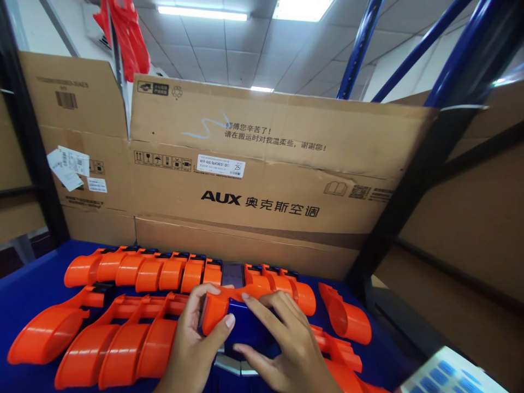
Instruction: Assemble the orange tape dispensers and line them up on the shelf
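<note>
An orange plastic piece with a fine toothed edge is held up in front of me, with a glossy dark blue part against it. My left hand is closed around its left end, the thumb pressing on the front. My right hand grips the dark blue part, fingers along the top and thumb below. Partly hidden under the hands is a dark blue object with silvery edges. Several curved orange plastic parts lie in a row to the left of my left hand.
A blue tabletop bears more orange parts along its back, several with dark pieces attached. Others lie at right. A printed cardboard sheet stands behind, between dark posts. A white-and-blue item sits at lower right.
</note>
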Tool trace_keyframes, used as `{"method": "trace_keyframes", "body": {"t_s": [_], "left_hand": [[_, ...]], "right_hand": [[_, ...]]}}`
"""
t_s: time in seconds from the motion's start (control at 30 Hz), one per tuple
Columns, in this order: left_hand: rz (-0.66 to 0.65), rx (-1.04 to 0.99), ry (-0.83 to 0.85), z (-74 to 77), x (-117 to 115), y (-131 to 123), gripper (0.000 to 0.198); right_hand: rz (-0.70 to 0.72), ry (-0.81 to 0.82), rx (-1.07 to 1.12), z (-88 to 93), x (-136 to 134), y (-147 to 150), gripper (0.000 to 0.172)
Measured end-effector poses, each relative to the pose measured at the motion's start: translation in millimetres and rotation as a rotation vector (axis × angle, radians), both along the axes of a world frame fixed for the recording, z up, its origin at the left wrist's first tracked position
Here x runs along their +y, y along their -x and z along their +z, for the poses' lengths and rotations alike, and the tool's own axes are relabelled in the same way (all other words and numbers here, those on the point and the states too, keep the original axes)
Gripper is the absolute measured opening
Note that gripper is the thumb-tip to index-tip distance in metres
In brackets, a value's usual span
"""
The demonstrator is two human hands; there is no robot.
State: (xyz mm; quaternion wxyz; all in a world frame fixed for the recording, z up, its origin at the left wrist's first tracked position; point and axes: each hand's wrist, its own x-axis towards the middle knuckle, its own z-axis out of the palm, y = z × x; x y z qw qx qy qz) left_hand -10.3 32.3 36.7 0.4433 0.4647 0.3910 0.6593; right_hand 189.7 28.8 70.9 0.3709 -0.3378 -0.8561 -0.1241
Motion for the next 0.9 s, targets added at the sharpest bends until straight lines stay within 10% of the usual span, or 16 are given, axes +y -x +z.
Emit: {"method": "trace_keyframes", "body": {"t_s": [0.27, 0.63, 0.9], "left_hand": [[-0.184, -0.177, 0.018, -4.1, -3, 3, 0.052], [-0.247, -0.337, 0.184, -3.0, -2, -1, 0.052], [0.033, -0.513, 0.37, 13.5, 2, -5, 0.046]], "right_hand": [[-0.038, 0.065, 0.09, -6.8, 0, -3, 0.078], [-0.148, 1.08, 0.646, -3.9, -16, 16, 0.057], [-0.066, 0.435, 0.183, 1.0, -5, 5, 0.043]]}}
